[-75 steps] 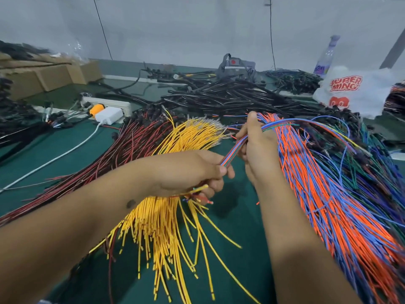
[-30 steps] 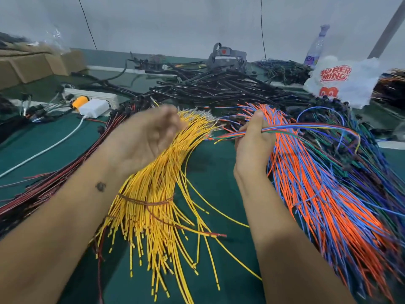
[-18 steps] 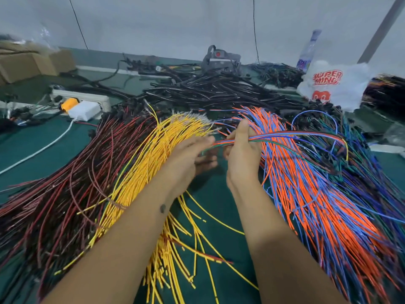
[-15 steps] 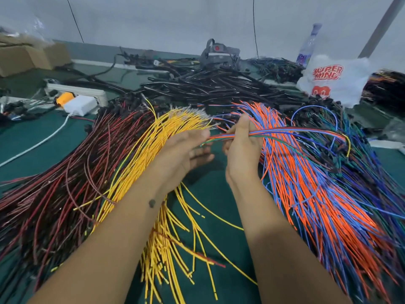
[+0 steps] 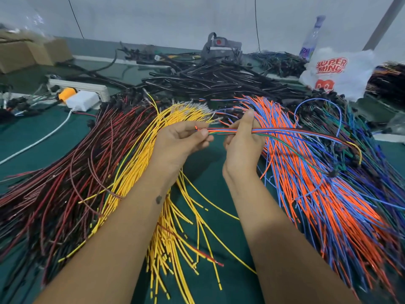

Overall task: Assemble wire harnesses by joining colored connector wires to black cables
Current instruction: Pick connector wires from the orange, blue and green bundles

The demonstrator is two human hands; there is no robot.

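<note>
Head view shows both hands raised over the green table [image 5: 219, 178], near the centre of the picture. The right hand [image 5: 242, 141] has its fingers closed around a thin bundle of colored wires [image 5: 282, 131], which runs out toward 3 o'clock and bends down at the far end. The left hand [image 5: 182, 141] pinches the free ends of the same bundle between thumb and fingertips, as if to line them up.

At 7 o'clock from the hands the yellow wires [image 5: 140, 163] lie in a loose fan, with the red and dark wires [image 5: 72, 167] further toward 9 o'clock. The orange and blue wires [image 5: 328, 205] spread toward 4 o'clock. The black cables [image 5: 210, 82] lie in a heap at 12 o'clock, well apart from the hands, and neither hand touches them.

In my judgement the task is at an early step for this harness: one set of colors is gathered and held, but it is not yet joined to any black cable. Big heaps of loose wire suggest that much work is left. I cannot tell if finished harnesses are somewhere on the table.
</note>
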